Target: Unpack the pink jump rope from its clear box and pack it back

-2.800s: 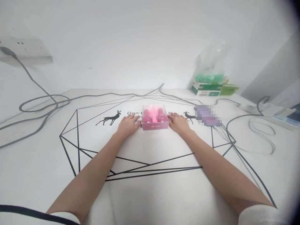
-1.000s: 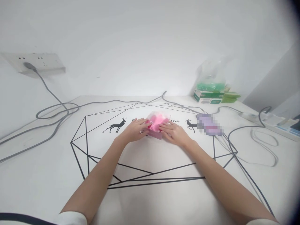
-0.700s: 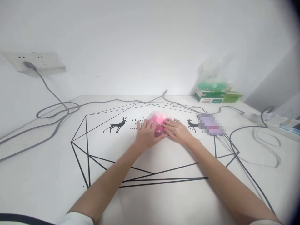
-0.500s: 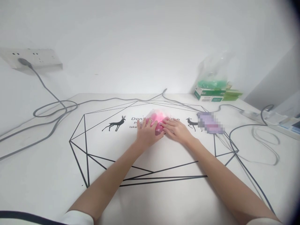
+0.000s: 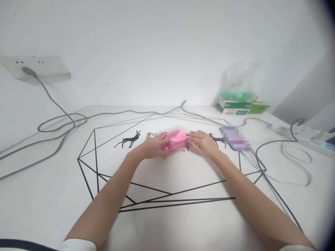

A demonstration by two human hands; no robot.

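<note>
Left hand (image 5: 150, 147) clasping left end of angled clear-and-pink box (image 5: 176, 140), right hand (image 5: 203, 143) half-curled at its right end, can't tell if gripping, deer-printed tabletop (image 5: 167, 179) below.

Left forearm (image 5: 104, 198): bare, angled inward. Left hand (image 5: 150, 148): fingers (image 5: 159, 137) parted, directed right. Right forearm (image 5: 251, 190): bare, angled inward. Right hand (image 5: 204, 143): back uppermost, fingers partly curled, pointing left. Hands facing, set apart.

Left side, a plug (image 5: 28, 71) sits in the wall socket (image 5: 53, 69), its grey cable (image 5: 74, 122) looping over the bench (image 5: 178, 226); right side, a clear bag (image 5: 238, 83) tops green-and-white boxes (image 5: 234, 105), a pixelated purple object (image 5: 234, 138) nearer.
</note>
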